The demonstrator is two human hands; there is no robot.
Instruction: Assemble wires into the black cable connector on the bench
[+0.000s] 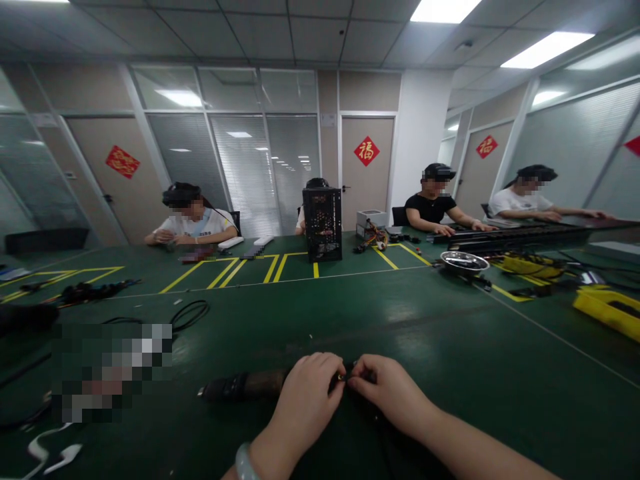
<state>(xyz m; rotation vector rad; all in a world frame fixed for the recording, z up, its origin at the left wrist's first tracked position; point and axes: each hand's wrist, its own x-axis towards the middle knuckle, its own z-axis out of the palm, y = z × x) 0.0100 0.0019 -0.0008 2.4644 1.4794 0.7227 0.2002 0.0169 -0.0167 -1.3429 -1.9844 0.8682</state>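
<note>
**Left hand (311, 393) and right hand (384, 387) meet over a green desk (475, 347), fingertips closed on a small dark part (342, 377)**

The small dark part sits between the two hands, with a tiny gold-coloured spot showing on it. The left hand grips it between thumb and curled fingers; the right hand pinches at its other side, thumb against fingertip. Fingers cover most of it, so its full shape cannot be told. A pale bangle (245, 461) circles the left wrist.

Just left of the left hand lies a dark cylindrical tool (245, 387), its metal tip pointing away from the hand; its other end passes out of sight behind the knuckles, and whether they touch is unclear. Farther left of the left hand are a looped black cable (193, 313), a pixelated patch and a curling white strip (43, 453).

Beyond both hands, across yellow tape lines, stands a black computer case (324, 223), partly hiding a seated person. Ahead and to the right of the right hand are a round shiny dish (464, 263) and, farther out, a yellow tray (607, 312). Three more people sit along the far side: one ahead and left of the left hand, two ahead and right of the right hand.
</note>
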